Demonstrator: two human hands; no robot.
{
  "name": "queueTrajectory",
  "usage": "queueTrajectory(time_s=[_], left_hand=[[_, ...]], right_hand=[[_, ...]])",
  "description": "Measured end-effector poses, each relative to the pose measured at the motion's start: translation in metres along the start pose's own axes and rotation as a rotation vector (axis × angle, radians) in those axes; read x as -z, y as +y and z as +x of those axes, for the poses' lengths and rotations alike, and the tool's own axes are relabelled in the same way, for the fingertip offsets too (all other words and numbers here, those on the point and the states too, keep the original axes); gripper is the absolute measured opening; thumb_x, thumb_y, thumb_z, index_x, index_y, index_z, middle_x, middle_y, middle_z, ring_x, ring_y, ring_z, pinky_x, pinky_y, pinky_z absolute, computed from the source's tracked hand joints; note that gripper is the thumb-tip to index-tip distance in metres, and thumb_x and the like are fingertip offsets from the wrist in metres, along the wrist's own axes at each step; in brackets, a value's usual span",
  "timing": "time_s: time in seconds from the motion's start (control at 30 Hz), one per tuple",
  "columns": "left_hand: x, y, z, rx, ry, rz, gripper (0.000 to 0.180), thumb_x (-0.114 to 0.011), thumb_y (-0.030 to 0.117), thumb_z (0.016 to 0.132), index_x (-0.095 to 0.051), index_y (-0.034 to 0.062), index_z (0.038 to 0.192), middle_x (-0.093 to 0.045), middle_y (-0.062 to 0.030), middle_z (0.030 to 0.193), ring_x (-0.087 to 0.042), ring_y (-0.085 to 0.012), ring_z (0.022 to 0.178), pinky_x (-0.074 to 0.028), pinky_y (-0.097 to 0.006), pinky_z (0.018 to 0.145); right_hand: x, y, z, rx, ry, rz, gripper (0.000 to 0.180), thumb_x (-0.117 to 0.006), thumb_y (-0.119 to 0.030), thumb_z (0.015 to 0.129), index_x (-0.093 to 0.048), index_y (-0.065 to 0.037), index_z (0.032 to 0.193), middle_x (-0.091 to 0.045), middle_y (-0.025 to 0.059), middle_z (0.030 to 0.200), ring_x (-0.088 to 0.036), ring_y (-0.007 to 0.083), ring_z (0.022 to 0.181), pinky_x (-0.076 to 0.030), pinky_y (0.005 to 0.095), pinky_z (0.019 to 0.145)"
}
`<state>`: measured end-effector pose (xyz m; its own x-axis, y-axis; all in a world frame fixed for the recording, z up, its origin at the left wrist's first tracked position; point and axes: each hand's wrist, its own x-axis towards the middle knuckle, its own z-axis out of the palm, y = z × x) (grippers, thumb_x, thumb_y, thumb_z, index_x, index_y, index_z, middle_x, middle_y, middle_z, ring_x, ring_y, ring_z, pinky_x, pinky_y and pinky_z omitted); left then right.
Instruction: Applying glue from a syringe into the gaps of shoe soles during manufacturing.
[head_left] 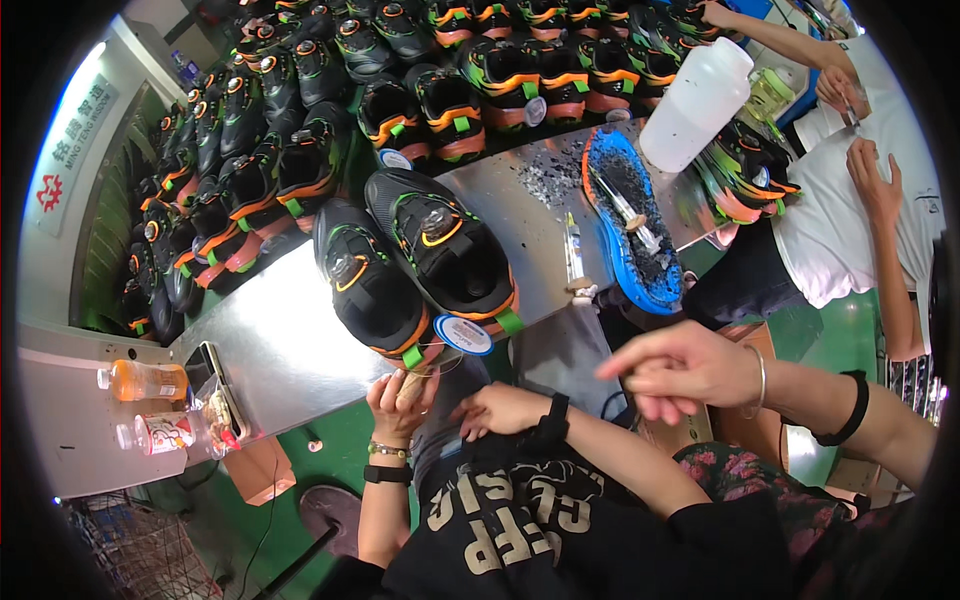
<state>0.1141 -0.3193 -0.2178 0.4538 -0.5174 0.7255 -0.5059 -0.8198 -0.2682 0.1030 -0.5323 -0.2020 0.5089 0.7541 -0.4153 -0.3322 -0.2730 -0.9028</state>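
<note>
A pair of black shoes point(445, 245) with orange and green trim stands at the front edge of the metal table, heels towards me. A round blue-and-white tag point(464, 335) hangs by the heels on a thin loop. My left hand point(398, 402) is just below the heels, its fingers curled round a tan tube-like piece or wrapping that I cannot make out. My right hand point(502, 410) rests near my lap with its fingers loosely stretched, holding nothing I can see. From the right, another person's hand point(690, 370) reaches in, a finger pointing towards the table.
A blue sole-shaped tray point(603, 170) holds dark bits and a syringe point(625, 208); another syringe point(573, 250) lies beside it. Behind stands a white plastic bottle point(695, 105). Many similar shoes point(290, 160) crowd the back and left. Drink bottles point(148, 381) and a phone point(215, 370) lie left.
</note>
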Motion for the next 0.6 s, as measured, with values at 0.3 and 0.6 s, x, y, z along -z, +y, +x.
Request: queueTrajectory(time_s=[0.3, 0.6], left_hand=[[-0.016, 0.018, 0.010, 0.146, 0.108, 0.029, 0.032, -0.068, 0.014, 0.072, -0.050, 0.0233, 0.096, -0.047, -0.0014, 0.101, -0.047, -0.0232, 0.102, -0.036, -0.041, 0.086], [-0.010, 0.022, 0.013, 0.198, 0.072, 0.037, 0.036, -0.070, 0.014, 0.072, -0.049, 0.0260, 0.100, -0.043, 0.0006, 0.104, -0.044, -0.0199, 0.102, -0.037, -0.043, 0.083]], right_hand=[[0.041, -0.087, -0.129, 0.208, 0.871, -0.561, 0.032, -0.064, -0.011, 0.080, -0.062, -0.005, 0.112, -0.068, 0.0106, 0.086, -0.066, 0.0239, 0.069, -0.052, 0.0315, 0.063], [0.072, -0.077, -0.105, -0.026, 1.150, -1.157, 0.062, -0.070, -0.018, 0.075, -0.048, -0.016, 0.133, -0.049, 0.0067, 0.102, -0.058, 0.0239, 0.085, -0.053, 0.0349, 0.068]])
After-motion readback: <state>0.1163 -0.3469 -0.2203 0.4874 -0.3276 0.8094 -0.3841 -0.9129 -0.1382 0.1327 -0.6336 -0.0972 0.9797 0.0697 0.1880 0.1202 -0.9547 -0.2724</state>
